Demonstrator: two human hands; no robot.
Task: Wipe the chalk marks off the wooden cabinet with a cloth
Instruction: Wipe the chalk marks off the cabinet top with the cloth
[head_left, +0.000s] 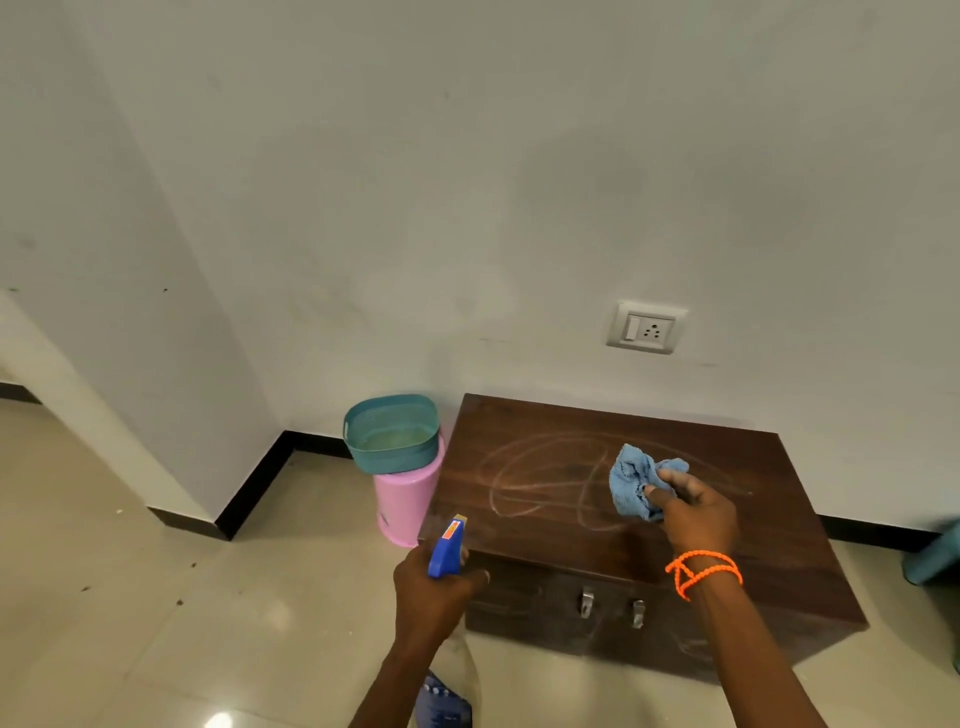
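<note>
A teal basket (390, 434) sits on top of a pink bin (408, 501), which stands on the tiled floor (156, 597) just beside the left end of the wooden cabinet (727, 566). A wall socket (645, 327) is set in the white wall (467, 182) above the cabinet's back edge. At the far right edge of the view, part of a teal object (937, 556) shows on the floor; what it is cannot be told. Nothing lies on the cabinet top between the hands and the marks.

The left hand (431, 592) is held at the cabinet's front left corner, its grip wrapped around a blue spray bottle (447, 552) whose nozzle points toward the top. The right hand (693, 512) reaches over the cabinet top from the front, arm extended, an orange bead bracelet (704, 571) on the wrist. Its grip is closed on a bunched light blue cloth (636, 480), which is over the top surface near its middle; whether it presses on the wood cannot be told.

The cabinet is dark brown and stands against the wall, with two metal latches (587, 603) on its front. Pale chalk marks (524, 480) loop across the top in wide curved lines, mostly left of the cloth and partly passing under it.
</note>
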